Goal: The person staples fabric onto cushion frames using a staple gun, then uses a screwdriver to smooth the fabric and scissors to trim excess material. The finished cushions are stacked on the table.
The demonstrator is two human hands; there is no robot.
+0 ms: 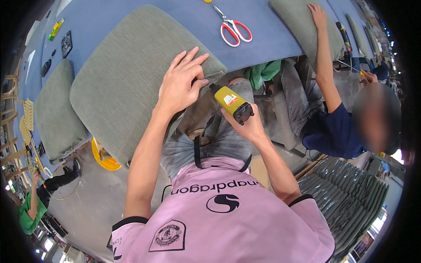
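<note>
A large grey-green fabric cushion (pixel 131 65) lies on the blue-covered table (pixel 193 19), its near right corner reaching past the table edge. My left hand (pixel 182 85) is at that corner. Several of its fingers stretch over the fabric, while the thumb and bent index finger close on the cushion's edge; the underside of the grip is hidden. In my right hand (pixel 250 125) is a yellow staple gun (pixel 230 100) with a black end, held just off the table. Its dark nose points at the cushion's edge, close to my left thumb; whether they touch I cannot tell.
Red-and-white scissors (pixel 234 30) lie beyond the cushion. A smaller cushion (pixel 59 109) sits at the left, above a yellow bucket (pixel 103 155). At the right, a co-worker's hand (pixel 318 17) rests on another cushion (pixel 294 22). Stacked dark covered pieces (pixel 346 193) stand behind.
</note>
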